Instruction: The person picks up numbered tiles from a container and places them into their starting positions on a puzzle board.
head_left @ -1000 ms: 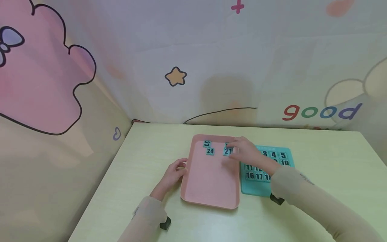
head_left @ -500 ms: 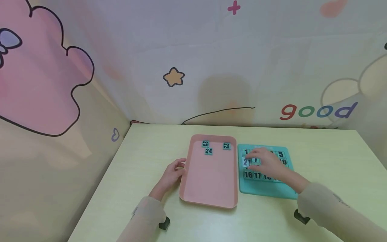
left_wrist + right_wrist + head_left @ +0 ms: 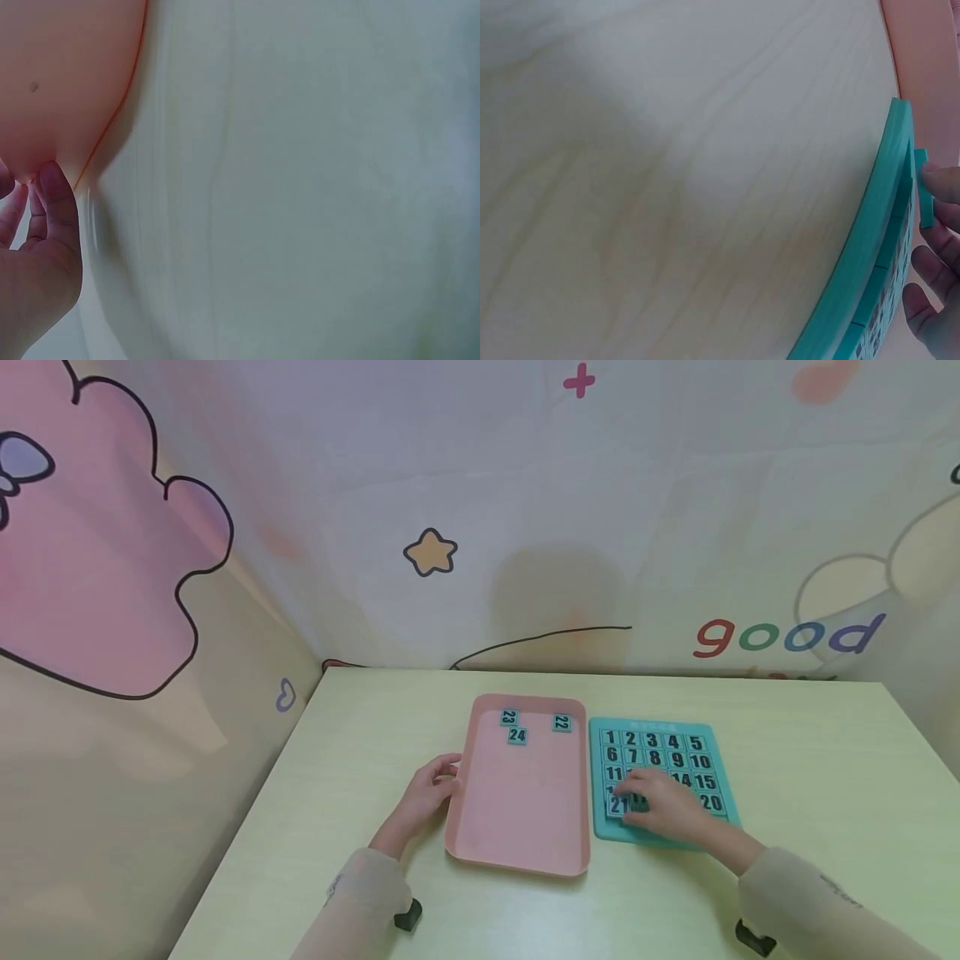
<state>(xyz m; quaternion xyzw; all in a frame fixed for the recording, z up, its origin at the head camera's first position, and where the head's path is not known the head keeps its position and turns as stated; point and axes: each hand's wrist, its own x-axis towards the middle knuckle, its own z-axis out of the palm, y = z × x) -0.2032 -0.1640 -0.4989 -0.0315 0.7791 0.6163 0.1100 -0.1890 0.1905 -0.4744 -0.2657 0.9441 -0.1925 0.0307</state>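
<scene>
Right hand pinches tile 21 over the bottom-left slot of the teal number board, aligning it. Left hand, grip relaxed, steadies the pink tray on the worktop.

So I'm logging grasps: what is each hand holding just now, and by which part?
The right hand pinches the number 21 tile by its edges over the teal board. The left hand rests on the pink tray at its left rim.
</scene>
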